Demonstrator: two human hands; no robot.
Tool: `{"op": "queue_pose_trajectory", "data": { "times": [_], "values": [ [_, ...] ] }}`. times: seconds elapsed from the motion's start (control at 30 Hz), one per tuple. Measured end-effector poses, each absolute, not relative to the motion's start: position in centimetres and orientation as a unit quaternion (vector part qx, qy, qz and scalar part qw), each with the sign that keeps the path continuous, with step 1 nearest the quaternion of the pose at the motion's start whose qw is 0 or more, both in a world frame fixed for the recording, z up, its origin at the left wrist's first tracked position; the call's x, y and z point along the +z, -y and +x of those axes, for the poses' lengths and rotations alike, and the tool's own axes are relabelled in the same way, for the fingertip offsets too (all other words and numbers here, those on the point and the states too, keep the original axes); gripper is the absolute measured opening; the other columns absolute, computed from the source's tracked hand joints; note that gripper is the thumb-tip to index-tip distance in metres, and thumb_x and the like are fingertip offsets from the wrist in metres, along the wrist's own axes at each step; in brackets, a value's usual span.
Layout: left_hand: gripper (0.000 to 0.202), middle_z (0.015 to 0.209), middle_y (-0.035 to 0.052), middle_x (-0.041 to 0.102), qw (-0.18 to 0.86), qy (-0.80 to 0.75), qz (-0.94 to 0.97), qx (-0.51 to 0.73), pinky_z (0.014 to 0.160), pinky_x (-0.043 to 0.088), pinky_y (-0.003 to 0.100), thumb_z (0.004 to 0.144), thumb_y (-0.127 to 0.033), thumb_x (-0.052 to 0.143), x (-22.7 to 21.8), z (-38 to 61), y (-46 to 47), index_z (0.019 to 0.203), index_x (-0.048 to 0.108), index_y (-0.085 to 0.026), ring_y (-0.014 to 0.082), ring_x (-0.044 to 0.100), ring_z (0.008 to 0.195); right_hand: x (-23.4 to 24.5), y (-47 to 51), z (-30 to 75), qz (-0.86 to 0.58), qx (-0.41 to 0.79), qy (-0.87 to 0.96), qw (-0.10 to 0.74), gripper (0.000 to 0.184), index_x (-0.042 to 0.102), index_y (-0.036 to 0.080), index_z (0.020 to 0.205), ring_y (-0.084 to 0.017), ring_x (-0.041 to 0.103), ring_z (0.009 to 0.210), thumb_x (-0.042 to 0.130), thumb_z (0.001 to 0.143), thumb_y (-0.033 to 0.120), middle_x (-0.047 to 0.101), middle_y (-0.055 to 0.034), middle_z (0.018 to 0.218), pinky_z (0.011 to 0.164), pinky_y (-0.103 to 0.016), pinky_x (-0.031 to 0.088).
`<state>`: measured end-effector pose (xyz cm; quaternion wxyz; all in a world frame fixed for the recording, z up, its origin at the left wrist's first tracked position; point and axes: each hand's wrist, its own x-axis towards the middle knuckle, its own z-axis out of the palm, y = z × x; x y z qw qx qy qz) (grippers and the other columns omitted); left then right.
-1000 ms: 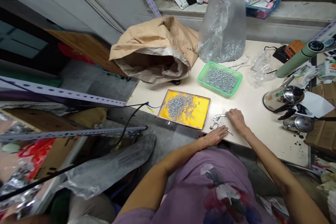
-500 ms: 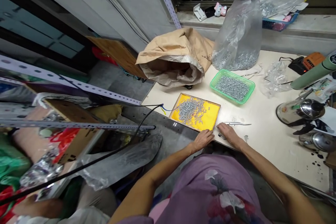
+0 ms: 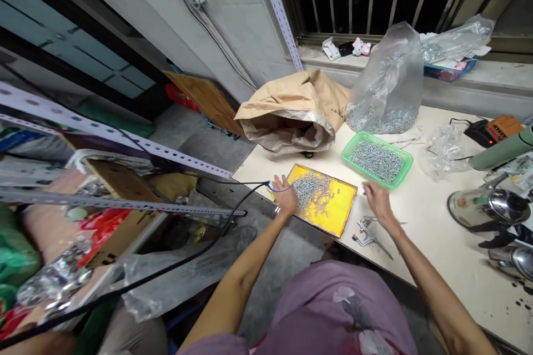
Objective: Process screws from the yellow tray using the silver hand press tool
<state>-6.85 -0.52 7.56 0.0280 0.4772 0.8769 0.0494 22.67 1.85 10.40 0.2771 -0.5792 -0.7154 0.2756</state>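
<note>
A yellow tray [image 3: 342, 212] with a thin brown rim lies at the table's front edge. Small silvery metal pins [image 3: 310, 191] are heaped over its left and middle. My left hand [image 3: 285, 197] is at the tray's left edge, fingers apart, beside a blue and yellow wire end [image 3: 272, 188]. Over the table, just right of the tray, my right hand [image 3: 378, 202] has curled fingers; whether they hold anything is hidden. Below it lie metal hand pliers [image 3: 370, 236]. Behind that hand stands a green basket [image 3: 406, 169] full of similar pins.
Behind the tray lies an open brown paper sack [image 3: 291, 100], beside a clear plastic bag [image 3: 387, 86] of metal parts. Steel kettles [image 3: 474, 208] and a green flask [image 3: 503, 150] stand right. A black cable [image 3: 183, 244] crosses the left. Another person's legs [image 3: 133, 338] show at lower left.
My left hand has moved from the tray's front right corner to its left edge. The right hand has lifted off the pliers area and moved back towards the basket, uncovering the pliers.
</note>
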Motion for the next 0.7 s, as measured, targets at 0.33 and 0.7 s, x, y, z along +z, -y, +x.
{"op": "queue_pose_trajectory", "data": {
  "times": [0.33,0.7],
  "values": [
    [0.033,0.109,0.0153,0.066,0.189,-0.877,0.440,0.052,0.083,0.044,0.029,0.094,-0.022,0.037,6.4,-14.7,0.7,0.114,0.061,-0.012,0.0234,0.060,0.104,4.1,-2.0,11.9,-0.615,0.281,0.737,-0.007,0.023,0.055,0.023,0.108,-0.016,0.060,0.070,0.040,0.090,0.025,0.057,-0.0062,0.092,0.055,-0.025,0.040],
    [0.025,0.090,0.0120,0.068,0.219,-0.834,0.505,-0.026,0.074,0.044,0.028,0.091,-0.019,0.041,5.6,-16.9,-1.6,0.100,0.064,-0.014,0.0223,0.063,0.089,4.0,-1.6,11.1,-0.680,0.243,0.691,0.045,0.032,0.055,0.016,0.111,-0.020,0.061,0.086,0.030,0.090,0.015,0.063,-0.0122,0.101,0.069,-0.029,0.044]
  ]
}}
